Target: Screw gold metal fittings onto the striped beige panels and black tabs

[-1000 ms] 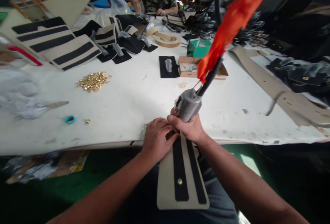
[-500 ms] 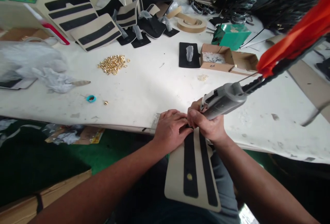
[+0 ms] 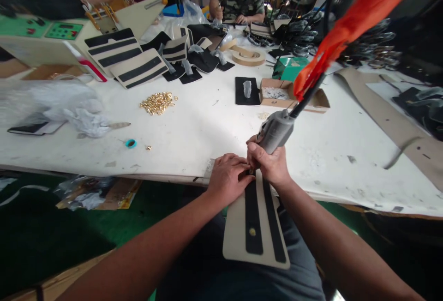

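A beige panel with two black stripes (image 3: 255,227) lies over my lap, its top end at the table edge; a small gold stud sits on one stripe. My right hand (image 3: 270,165) grips a grey power tool (image 3: 275,131) whose black cable runs up under an orange cloth (image 3: 349,19). The tool's tip points down at the panel's top end. My left hand (image 3: 229,178) is closed, fingers pinched on the panel's top beside the tool tip; whatever small part they hold is hidden.
On the white table (image 3: 194,125) lie a heap of gold studs (image 3: 157,102), a blue ring (image 3: 130,143), crumpled plastic (image 3: 62,107), a cardboard box (image 3: 277,94), a green box (image 3: 289,68), more striped panels (image 3: 128,58) and tape rolls (image 3: 247,56). A person sits across the table (image 3: 238,1).
The tool has swung from lying almost level to standing more upright over the panel's top. Both hands stay at the same spot. My head has shifted, so the view moved.
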Available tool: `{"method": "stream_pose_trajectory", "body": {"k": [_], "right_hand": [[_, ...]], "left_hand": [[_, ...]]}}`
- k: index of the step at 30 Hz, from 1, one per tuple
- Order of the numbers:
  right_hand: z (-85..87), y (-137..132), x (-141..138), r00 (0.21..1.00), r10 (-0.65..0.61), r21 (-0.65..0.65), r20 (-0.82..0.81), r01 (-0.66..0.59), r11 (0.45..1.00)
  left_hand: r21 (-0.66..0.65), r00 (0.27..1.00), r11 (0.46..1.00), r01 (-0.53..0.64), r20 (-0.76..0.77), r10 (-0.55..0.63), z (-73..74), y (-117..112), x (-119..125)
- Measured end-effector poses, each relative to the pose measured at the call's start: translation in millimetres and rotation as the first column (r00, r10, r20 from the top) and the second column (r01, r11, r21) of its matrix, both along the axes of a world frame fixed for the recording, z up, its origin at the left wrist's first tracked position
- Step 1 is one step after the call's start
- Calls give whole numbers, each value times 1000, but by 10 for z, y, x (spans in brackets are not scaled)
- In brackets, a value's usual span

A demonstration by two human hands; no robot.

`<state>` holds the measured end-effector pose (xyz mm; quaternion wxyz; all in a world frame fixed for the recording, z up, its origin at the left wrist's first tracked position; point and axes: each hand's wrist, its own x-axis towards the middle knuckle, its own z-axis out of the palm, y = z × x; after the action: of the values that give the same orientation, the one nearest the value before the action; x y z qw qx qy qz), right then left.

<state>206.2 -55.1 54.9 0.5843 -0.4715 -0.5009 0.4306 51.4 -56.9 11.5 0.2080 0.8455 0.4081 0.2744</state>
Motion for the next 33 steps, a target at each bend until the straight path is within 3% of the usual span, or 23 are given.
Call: {"method": "stream_pose_trajectory", "body": {"k": [5,9,13,16,19,21,22,24,26,28,29,33], "right_hand": [[110,41,103,945,-223,-61,-239,214,975],[94,105,428,867,-431,-94,-251,421,902],[-8,141,754,867,-474,-141,-151,456,879],[-71,29,912,883,-466,-119,56,469,875],[-171,-312,944,756,-537,51,374,561,826],[-280,-640,872,624,-541,234,564,507,830],[-342,-806,812,576,-489,292,655,404,867],[-455,-1081,667,519,-345,322,783,136,937],[-513,-1223,522,472,-235,290,850,-48,956],[-481,-1227,410,498,-176,272,849,-126,954],[-431,-1195,370,548,-150,269,823,-143,953],[-102,-1027,277,860,-32,185,509,-74,980]], "left_hand": [[0,1000,1000,-7,29,7,-21,6,-2],[-10,999,1000,-15,43,15,-20,5,-5],[-25,999,999,-23,26,24,4,5,-4],[-17,1000,1000,-19,18,19,1,12,-4],[-11,1000,1000,-15,13,15,-11,18,-10],[-12,1000,1000,-9,8,9,-13,15,-14],[-11,1000,1000,-2,8,2,-11,11,-15],[-10,1000,1000,8,21,-8,-2,4,-14],[-38,998,999,8,66,-6,11,8,-13],[-158,980,987,8,196,24,37,29,-21],[-237,961,971,18,271,48,58,42,-33],[-459,875,886,62,452,173,230,1,-151]]}}
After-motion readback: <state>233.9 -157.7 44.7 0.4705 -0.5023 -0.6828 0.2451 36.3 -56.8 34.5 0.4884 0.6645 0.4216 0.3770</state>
